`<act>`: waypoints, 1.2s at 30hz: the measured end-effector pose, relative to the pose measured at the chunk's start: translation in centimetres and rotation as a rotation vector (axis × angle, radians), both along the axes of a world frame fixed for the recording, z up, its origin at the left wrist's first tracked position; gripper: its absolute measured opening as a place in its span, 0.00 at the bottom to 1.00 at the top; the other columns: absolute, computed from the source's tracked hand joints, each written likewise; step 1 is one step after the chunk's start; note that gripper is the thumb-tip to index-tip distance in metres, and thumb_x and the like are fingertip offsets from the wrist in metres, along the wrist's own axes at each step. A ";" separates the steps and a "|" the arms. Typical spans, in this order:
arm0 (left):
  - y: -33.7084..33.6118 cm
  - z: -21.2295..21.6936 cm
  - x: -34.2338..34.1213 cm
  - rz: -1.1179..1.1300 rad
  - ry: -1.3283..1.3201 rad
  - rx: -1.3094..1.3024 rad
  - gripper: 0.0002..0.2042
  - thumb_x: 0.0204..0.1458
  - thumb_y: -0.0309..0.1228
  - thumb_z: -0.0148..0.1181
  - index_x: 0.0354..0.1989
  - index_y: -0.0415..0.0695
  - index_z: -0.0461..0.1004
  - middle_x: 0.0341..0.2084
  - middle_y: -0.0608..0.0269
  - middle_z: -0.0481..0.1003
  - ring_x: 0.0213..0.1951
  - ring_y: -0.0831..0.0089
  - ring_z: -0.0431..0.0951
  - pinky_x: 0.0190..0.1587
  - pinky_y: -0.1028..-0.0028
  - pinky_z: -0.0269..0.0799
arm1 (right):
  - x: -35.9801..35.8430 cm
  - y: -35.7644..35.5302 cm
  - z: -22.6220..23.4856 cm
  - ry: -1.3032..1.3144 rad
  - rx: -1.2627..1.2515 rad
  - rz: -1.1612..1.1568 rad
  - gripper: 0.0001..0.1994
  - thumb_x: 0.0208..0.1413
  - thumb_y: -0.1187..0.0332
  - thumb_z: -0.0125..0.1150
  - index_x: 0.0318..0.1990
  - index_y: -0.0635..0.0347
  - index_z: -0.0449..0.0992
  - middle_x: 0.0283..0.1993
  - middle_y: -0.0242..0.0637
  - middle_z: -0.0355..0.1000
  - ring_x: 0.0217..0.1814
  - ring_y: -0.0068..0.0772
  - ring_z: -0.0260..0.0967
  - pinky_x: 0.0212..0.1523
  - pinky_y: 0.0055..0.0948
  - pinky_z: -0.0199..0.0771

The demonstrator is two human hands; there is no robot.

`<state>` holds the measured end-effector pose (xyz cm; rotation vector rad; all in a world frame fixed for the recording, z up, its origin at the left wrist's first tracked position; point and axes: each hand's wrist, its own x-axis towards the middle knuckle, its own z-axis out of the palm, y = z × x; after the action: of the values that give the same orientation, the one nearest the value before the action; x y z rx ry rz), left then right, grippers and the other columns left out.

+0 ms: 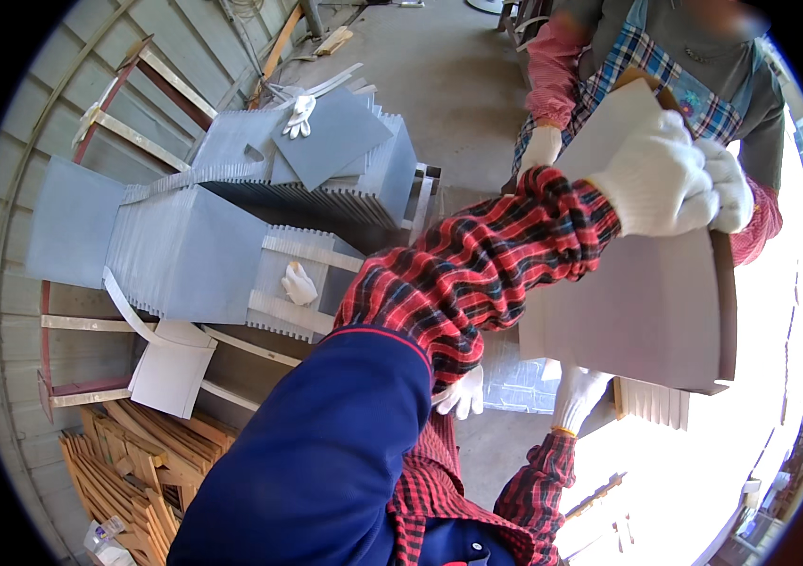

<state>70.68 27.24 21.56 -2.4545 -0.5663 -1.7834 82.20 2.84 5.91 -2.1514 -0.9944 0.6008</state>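
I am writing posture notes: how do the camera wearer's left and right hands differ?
The left hand is curled in front of the cardboard panel; the right hand is at its lower edge, fingers hidden. The left hand appears higher in the picture than the right hand. Both wear white gloves.

over on the person's left, near the wall (19, 226), the farther panel stack (373, 174) sits behind the nearer panel stack (194, 255). one glove (298, 116) lies on top of the farther one; a second glove (298, 283) lies just right of the nearer one — between two strips (312, 253). wooden slats (151, 462) are piled at the lower left. off to the right, a large sheet (628, 311) is between the person and a co-worker (689, 71).
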 end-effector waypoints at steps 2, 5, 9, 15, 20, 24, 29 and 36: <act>-2.7 -0.6 -0.7 0.030 -0.041 -0.037 0.10 0.54 0.40 0.59 0.24 0.54 0.82 0.25 0.68 0.78 0.40 0.64 0.77 0.55 0.57 0.67 | -0.4 -1.3 -4.7 0.000 -0.049 0.047 0.23 0.56 0.63 0.68 0.55 0.68 0.73 0.50 0.48 0.76 0.50 0.44 0.74 0.56 0.38 0.71; -3.8 -1.2 -1.9 -0.028 -0.097 -0.019 0.09 0.55 0.38 0.58 0.25 0.55 0.82 0.25 0.68 0.76 0.41 0.65 0.76 0.61 0.54 0.63 | -0.5 -5.9 -15.7 -0.262 -0.265 0.212 0.10 0.59 0.69 0.61 0.48 0.51 0.77 0.33 0.42 0.79 0.37 0.48 0.78 0.43 0.44 0.76; -1.4 -7.5 -3.0 -0.142 0.194 -0.016 0.07 0.54 0.36 0.58 0.28 0.54 0.81 0.26 0.65 0.74 0.39 0.63 0.75 0.65 0.53 0.59 | -2.4 -7.6 -18.5 0.195 -0.013 -0.066 0.08 0.61 0.71 0.57 0.46 0.58 0.78 0.36 0.37 0.78 0.34 0.31 0.75 0.35 0.33 0.75; -1.9 -10.8 -3.2 -0.182 0.083 -0.174 0.08 0.55 0.36 0.60 0.27 0.48 0.81 0.28 0.62 0.76 0.42 0.60 0.74 0.67 0.52 0.57 | 4.9 -9.8 -7.8 0.265 -0.090 -0.113 0.12 0.60 0.69 0.62 0.49 0.61 0.78 0.44 0.36 0.77 0.42 0.24 0.74 0.42 0.25 0.74; -2.6 -10.9 -3.4 -0.265 0.026 -0.320 0.09 0.56 0.38 0.62 0.30 0.46 0.80 0.36 0.59 0.76 0.50 0.57 0.71 0.70 0.50 0.51 | 2.8 -10.5 3.7 0.020 0.411 -0.073 0.11 0.66 0.72 0.59 0.54 0.59 0.77 0.54 0.40 0.77 0.55 0.33 0.77 0.60 0.34 0.76; -4.0 -9.6 -7.1 -0.203 0.207 -0.301 0.18 0.52 0.50 0.68 0.36 0.47 0.78 0.48 0.54 0.73 0.60 0.51 0.66 0.72 0.49 0.49 | 0.5 -9.8 5.8 -0.305 0.560 0.164 0.20 0.58 0.79 0.62 0.59 0.60 0.75 0.62 0.48 0.74 0.64 0.43 0.73 0.62 0.39 0.75; -5.6 -8.3 -9.2 -0.169 0.289 -0.252 0.22 0.53 0.54 0.66 0.46 0.51 0.73 0.51 0.60 0.72 0.65 0.51 0.66 0.74 0.47 0.47 | -1.4 -5.4 6.2 -0.799 0.330 0.377 0.25 0.54 0.73 0.66 0.62 0.56 0.73 0.68 0.41 0.69 0.70 0.49 0.65 0.67 0.47 0.67; -7.4 -8.8 -7.9 -0.072 0.231 -0.316 0.19 0.57 0.49 0.65 0.49 0.50 0.73 0.59 0.58 0.71 0.70 0.48 0.60 0.74 0.49 0.48 | -1.1 -4.6 7.2 -0.934 0.215 0.414 0.22 0.56 0.65 0.64 0.60 0.53 0.75 0.69 0.35 0.68 0.68 0.46 0.63 0.67 0.47 0.63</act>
<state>62.75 19.87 12.78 -2.8712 -0.8012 -1.4984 81.13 -1.80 13.12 -2.0220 -1.9118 -0.4007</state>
